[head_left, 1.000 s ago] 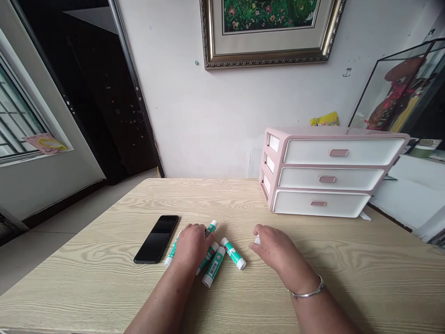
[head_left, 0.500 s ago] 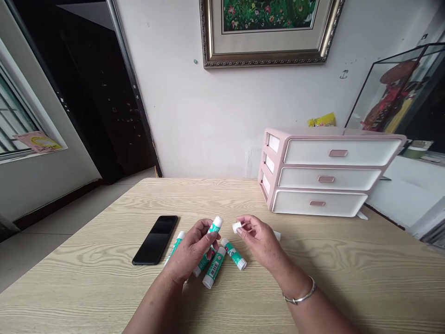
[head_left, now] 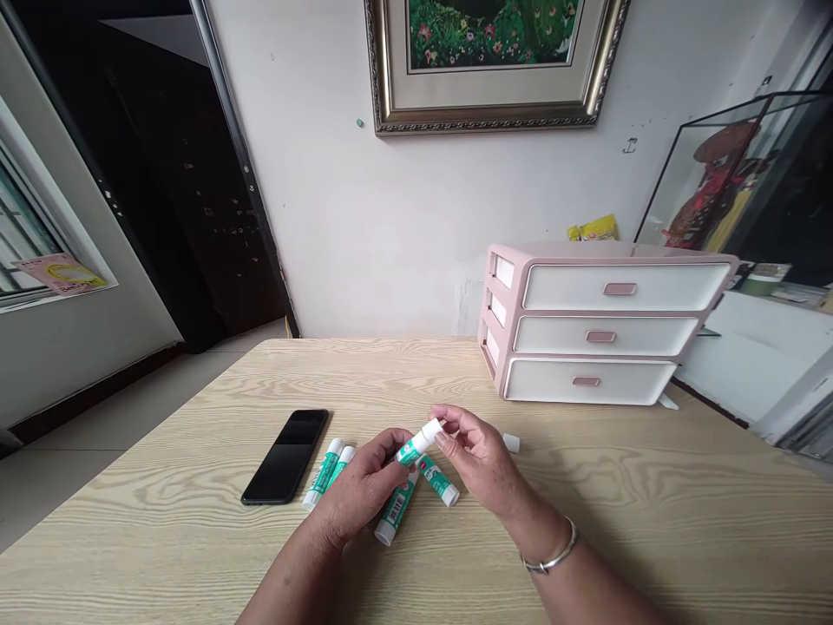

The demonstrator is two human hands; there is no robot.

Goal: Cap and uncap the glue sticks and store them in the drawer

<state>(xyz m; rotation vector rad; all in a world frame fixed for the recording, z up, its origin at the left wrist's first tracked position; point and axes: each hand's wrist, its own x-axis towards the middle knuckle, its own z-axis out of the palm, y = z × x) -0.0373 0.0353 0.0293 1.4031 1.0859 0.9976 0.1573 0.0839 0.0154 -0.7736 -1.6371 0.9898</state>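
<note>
My left hand grips a green and white glue stick just above the wooden table. My right hand pinches the white cap on that stick's upper end. Several more glue sticks lie on the table: two side by side left of my hands, one under my left hand, one between the hands. A loose white cap lies just right of my right hand.
A black phone lies face up left of the sticks. A pink and white three-drawer organizer, all drawers closed, stands at the table's back right against the wall. A glass case stands far right, a framed picture hangs above.
My left hand lifted a glue stick off the table. My right hand picked up a white cap and brought it onto the stick's end. The view has drifted slightly.
</note>
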